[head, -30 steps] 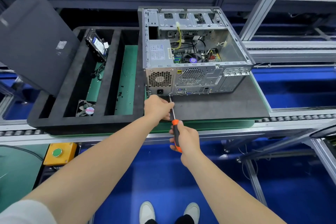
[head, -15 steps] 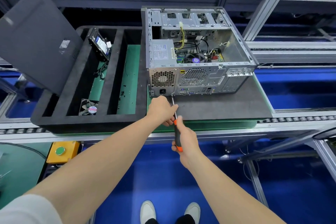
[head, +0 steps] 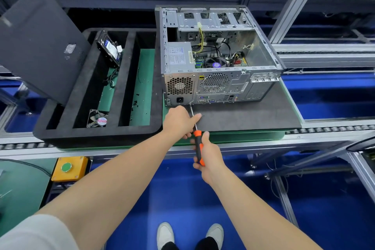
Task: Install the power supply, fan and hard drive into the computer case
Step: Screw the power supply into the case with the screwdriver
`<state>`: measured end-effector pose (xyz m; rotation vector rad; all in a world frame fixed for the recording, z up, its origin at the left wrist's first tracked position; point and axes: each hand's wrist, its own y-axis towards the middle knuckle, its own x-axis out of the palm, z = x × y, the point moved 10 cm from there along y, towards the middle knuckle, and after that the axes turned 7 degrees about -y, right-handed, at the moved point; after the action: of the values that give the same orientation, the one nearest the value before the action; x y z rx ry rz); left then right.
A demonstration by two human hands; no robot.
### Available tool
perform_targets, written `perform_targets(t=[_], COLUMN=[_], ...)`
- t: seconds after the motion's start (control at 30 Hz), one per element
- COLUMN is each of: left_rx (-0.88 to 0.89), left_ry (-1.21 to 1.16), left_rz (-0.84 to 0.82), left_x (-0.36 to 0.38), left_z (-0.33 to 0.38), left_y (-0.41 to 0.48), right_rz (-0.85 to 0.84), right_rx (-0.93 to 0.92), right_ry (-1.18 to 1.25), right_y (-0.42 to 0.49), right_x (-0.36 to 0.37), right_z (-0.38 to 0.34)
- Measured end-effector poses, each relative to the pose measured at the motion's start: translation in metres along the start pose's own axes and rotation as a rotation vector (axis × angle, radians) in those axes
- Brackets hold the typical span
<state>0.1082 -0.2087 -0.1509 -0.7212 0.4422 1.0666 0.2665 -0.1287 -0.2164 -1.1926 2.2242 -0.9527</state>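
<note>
Now we are fastening the power supply [head: 178,53], which sits inside the computer case [head: 219,55] at its rear left corner. Our right hand [head: 207,154] is closed around the orange handle of the screwdriver [head: 197,140], and our left hand [head: 178,121] is closed on the metal shaft to guide it. The tip meets the rear panel near its lower edge, at about 12 o'clock from our hands. To do this well, we should keep the shaft straight with the screw, press gently, and turn slowly so the tip does not slip. The fan [head: 99,119] and the hard drive [head: 109,48] wait in the foam tray [head: 97,136], at 9 o'clock from the case.
</note>
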Motion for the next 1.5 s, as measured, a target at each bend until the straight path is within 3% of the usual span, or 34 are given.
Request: perform_targets(t=[1.07, 1.3, 1.5], left_rx=[0.044, 0.023, -0.111], left_ry=[-0.008, -0.304, -0.632], left_rz=[0.076, 0.346, 0.5], left_x=[-0.006, -0.049, -0.135], left_z=[0.003, -0.018, -0.057], left_y=[-0.006, -0.023, -0.04], right_rz=[-0.051, -0.23, -0.374], right_rx=[0.093, -0.123, -0.53], right_ry=[0.061, -0.16, -0.508], right_y=[-0.006, -0.024, -0.068], right_x=[0.007, 0.049, 0.122], right_z=[0.002, -0.012, -0.097])
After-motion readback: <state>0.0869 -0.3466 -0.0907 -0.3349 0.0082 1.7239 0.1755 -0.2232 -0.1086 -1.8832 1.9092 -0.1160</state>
